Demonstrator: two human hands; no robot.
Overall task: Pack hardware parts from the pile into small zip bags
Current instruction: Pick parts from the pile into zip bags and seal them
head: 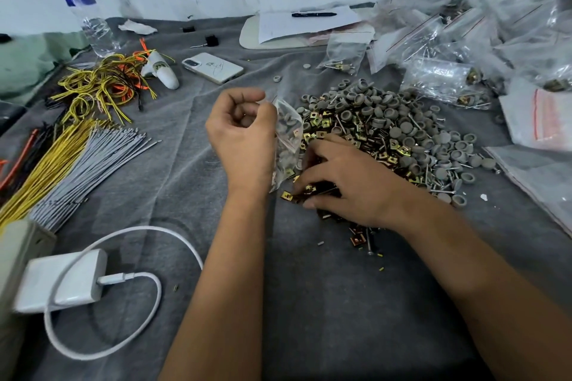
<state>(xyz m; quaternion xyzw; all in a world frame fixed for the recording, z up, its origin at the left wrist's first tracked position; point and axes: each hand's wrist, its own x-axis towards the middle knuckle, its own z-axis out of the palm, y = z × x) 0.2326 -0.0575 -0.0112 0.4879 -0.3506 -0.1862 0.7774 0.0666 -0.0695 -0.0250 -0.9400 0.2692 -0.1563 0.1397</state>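
**Now: bag held up, fingers in the pile**

Left hand pinches the top edge of a small zip bag at frame centre; grey caps and brass clips show inside it. Right hand lies just right of the bag, fingers curled down onto brass clips at the near edge of the pile. Whether it grips any, I cannot tell. Filled bags crowd the upper right of the bench.

Grey caps, brass-yellow clips, yellow wires, grey cloth, white charger
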